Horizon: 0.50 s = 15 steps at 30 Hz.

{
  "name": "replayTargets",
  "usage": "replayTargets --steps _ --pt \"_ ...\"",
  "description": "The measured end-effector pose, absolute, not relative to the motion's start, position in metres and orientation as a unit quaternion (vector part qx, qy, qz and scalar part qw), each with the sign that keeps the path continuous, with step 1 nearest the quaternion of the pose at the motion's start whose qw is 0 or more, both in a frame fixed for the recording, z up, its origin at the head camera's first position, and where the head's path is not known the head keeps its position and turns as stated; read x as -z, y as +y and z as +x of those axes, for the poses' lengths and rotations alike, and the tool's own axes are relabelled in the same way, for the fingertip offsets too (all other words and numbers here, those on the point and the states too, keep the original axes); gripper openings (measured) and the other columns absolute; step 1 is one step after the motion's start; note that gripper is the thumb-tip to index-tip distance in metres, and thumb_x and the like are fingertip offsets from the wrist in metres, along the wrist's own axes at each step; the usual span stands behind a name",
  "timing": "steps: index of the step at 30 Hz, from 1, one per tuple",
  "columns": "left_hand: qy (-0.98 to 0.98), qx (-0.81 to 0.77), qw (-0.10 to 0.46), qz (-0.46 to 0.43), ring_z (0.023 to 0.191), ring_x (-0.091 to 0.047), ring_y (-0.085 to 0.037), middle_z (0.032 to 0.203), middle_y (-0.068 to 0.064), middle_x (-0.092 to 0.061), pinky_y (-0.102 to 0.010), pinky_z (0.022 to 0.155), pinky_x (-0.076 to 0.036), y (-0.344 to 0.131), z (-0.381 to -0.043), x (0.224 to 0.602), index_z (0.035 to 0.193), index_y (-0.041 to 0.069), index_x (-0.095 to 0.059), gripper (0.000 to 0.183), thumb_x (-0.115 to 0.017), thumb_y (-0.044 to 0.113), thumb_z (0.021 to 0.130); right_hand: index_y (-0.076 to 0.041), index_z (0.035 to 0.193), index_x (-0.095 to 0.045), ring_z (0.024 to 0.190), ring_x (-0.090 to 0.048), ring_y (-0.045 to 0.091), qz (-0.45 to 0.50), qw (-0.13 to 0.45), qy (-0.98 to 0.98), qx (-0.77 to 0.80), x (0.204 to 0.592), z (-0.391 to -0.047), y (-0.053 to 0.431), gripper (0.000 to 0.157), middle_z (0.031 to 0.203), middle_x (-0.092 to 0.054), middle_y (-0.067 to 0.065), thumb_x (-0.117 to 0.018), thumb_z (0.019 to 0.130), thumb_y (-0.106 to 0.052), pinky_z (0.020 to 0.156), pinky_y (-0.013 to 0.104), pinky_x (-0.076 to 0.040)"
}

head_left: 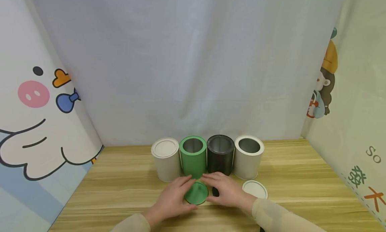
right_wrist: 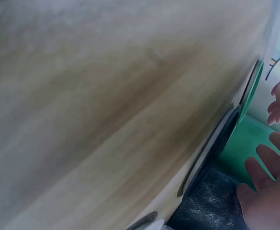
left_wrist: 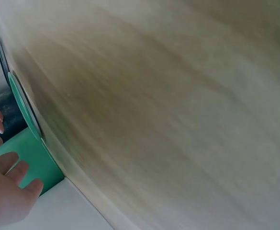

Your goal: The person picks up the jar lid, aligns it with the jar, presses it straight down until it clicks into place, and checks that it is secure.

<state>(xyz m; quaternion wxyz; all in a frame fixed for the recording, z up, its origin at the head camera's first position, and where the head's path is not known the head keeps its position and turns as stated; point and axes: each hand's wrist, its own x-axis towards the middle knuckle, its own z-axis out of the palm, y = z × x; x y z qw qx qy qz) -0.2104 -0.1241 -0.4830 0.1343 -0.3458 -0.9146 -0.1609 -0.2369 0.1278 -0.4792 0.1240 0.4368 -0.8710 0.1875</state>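
A round green lid (head_left: 196,193) lies on the table in front of the open green can (head_left: 194,163). My left hand (head_left: 172,197) is at the lid's left side, thumb and fingers spread apart. On the other side my right hand (head_left: 227,191) curves loosely towards the same lid, its fingertips close to the rim. Both wrist views show relaxed, parted fingers with nothing gripped; the left hand (left_wrist: 10,191) appears in front of the green can. A black lid (head_left: 215,191) is partly hidden under the right hand.
Left of the green can stands a white can (head_left: 167,166) with its top covered. To its right are an open black can (head_left: 220,161) and an open white can (head_left: 247,165). A white lid (head_left: 255,188) lies beyond my right wrist. A grey curtain (head_left: 193,64) hangs behind.
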Motion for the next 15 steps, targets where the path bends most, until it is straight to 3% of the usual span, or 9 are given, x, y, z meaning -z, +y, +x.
replayTargets --steps 15 --pt "-0.921 0.138 0.113 -0.346 0.122 -0.055 -0.032 0.137 -0.015 -0.057 -0.05 0.1 -0.047 -0.1268 -0.2152 0.488 0.136 0.008 -0.06 0.077 -0.079 0.052 0.077 -0.011 0.138 -0.059 0.126 -0.051 0.025 0.413 0.063 -0.895 -0.153 0.4862 -0.234 0.1234 0.062 0.14 -0.056 0.006 -0.075 0.086 -0.042 0.1 0.046 -0.047"
